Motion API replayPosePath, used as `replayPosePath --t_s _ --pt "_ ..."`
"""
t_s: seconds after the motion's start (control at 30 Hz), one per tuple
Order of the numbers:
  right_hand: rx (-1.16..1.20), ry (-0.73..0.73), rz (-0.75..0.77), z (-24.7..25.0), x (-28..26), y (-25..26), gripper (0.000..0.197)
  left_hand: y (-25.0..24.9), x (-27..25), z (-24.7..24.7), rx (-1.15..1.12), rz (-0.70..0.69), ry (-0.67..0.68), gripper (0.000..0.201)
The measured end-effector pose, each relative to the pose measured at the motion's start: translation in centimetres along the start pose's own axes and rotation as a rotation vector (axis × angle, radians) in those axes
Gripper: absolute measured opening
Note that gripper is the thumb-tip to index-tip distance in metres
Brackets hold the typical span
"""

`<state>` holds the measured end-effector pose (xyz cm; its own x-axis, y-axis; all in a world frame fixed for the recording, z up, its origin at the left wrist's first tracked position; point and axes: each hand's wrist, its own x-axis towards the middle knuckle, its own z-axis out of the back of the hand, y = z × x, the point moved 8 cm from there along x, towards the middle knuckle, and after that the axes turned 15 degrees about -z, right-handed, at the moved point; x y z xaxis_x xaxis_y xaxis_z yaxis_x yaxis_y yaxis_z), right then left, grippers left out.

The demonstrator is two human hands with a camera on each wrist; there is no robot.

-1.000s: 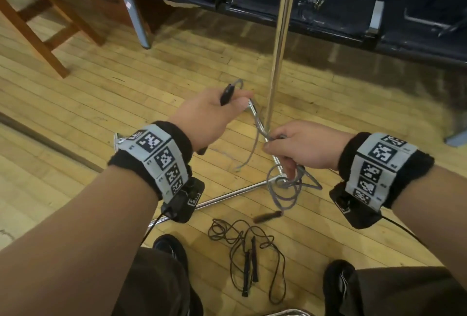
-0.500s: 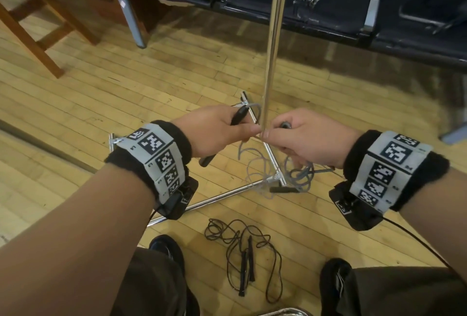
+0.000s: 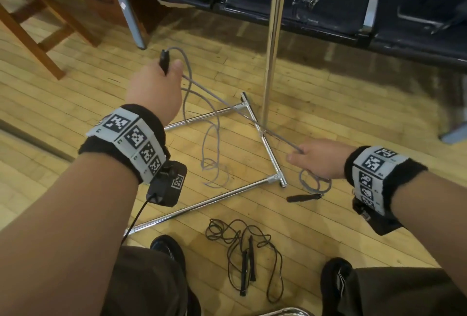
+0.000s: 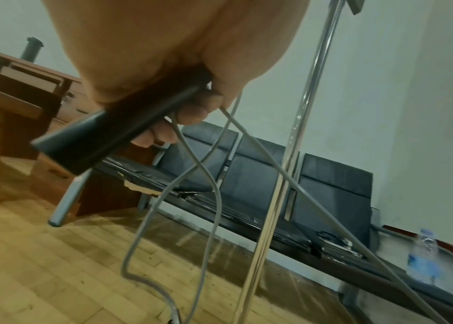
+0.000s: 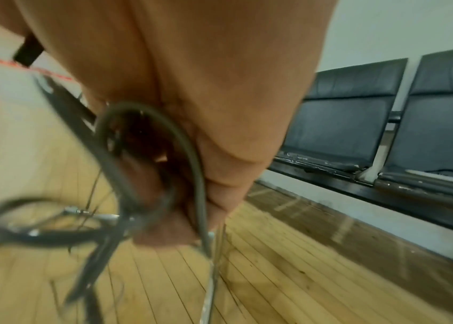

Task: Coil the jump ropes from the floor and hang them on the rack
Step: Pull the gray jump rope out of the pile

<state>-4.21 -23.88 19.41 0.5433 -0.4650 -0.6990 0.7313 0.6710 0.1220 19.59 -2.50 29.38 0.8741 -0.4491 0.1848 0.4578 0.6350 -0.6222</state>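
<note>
Two hands [image 3: 154,90] [image 3: 319,157] stretch one grey rope [image 3: 235,108]; one black rope [image 3: 242,252] lies floored.

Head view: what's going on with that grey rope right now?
A person is coiling the thin grey jump rope. The left hand grips its black handle; the right hand holds the cord, pulled taut between the hands. The other handle lies on the wooden floor. A tangled black jump rope is untouched.

2 jump ropes [image 3: 209,113] [image 3: 242,252], 1 rack [image 3: 271,37], 2 hands [image 3: 154,90] [image 3: 318,156].
</note>
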Motion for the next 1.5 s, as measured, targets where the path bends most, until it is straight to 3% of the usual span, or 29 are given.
replayPosePath --t_s 0.1,0.27,0.47,0.67,0.77,0.87,1.0,1.13,1.27,1.5 --pt "-0.144 0.038 -0.103 -1.6 0.8 -1.3 0.042 1.6 0.4 0.8 0.047 0.059 0.01 0.041" --pt "-0.006 -0.058 0.0 0.8 -0.1 1.8 0.042 0.6 -1.1 -0.7 0.042 0.046 0.175 0.041" --pt "0.131 -0.167 0.194 3.6 -3.6 6.8 0.047 -3.0 -4.0 -4.8 -0.366 0.027 0.368 0.044" --pt "0.197 -0.193 0.234 4.6 -4.8 7.6 0.04 -3.4 -5.0 -6.9 -0.637 0.208 0.356 0.035" --pt "0.23 -0.177 0.258 4.7 -5.3 7.7 0.034 -4.9 -5.0 -7.6 -0.702 0.067 0.425 0.036" --pt "0.269 -0.169 0.294 5.0 -5.7 7.6 0.031 -6.8 -5.8 -8.4 -0.6 -0.152 0.592 0.049" --pt "0.365 -0.135 0.314 5.3 -5.8 7.1 0.03 -7.7 -6.8 -9.2 -0.457 -0.271 0.713 0.049" --pt "0.325 -0.155 0.283 5.2 -5.1 6.1 0.031 -6.7 -5.1 -7.9 -0.434 -0.225 0.56 0.041" --pt "0.286 -0.139 0.191 4.7 -3.5 4.3 0.028 -4.8 -2.9 -5.4 -0.714 -0.075 0.311 0.037" --pt "0.366 -0.046 0.15 3.1 -1.8 4.2 0.024 -1.8 -1.7 -2.1 -1.015 0.199 -0.123 0.024"
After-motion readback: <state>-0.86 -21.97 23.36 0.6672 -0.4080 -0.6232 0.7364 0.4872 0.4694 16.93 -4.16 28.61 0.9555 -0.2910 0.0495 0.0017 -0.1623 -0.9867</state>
